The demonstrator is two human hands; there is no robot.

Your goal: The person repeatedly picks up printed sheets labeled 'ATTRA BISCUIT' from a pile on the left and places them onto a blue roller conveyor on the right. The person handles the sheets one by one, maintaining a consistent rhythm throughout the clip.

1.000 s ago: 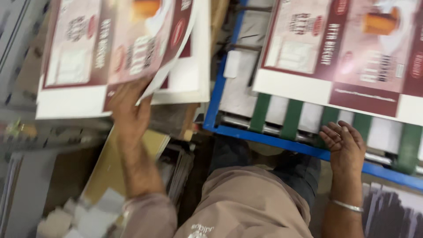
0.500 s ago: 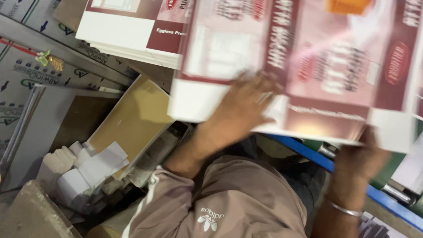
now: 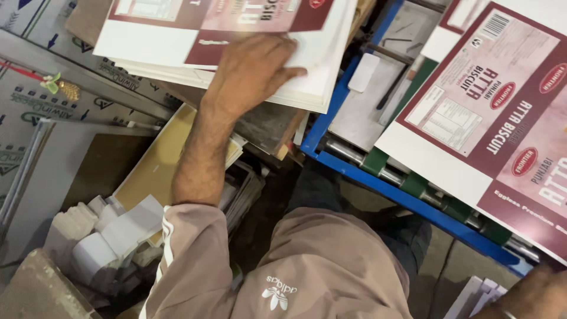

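the left hand (image 3: 254, 71) has swung back from the printed sheet (image 3: 490, 118) on the blue-framed feeder (image 3: 378, 183), now flat and open atop the left stack (image 3: 177, 47); right hand (image 3: 531, 295) barely visible, grip unclear.

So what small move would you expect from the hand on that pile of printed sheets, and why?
Probably the left hand will slide the top sheet off the stack of printed sheets. It lies flat, palm down, near the stack's right edge, while another printed sheet already sits on the blue-framed machine bed.
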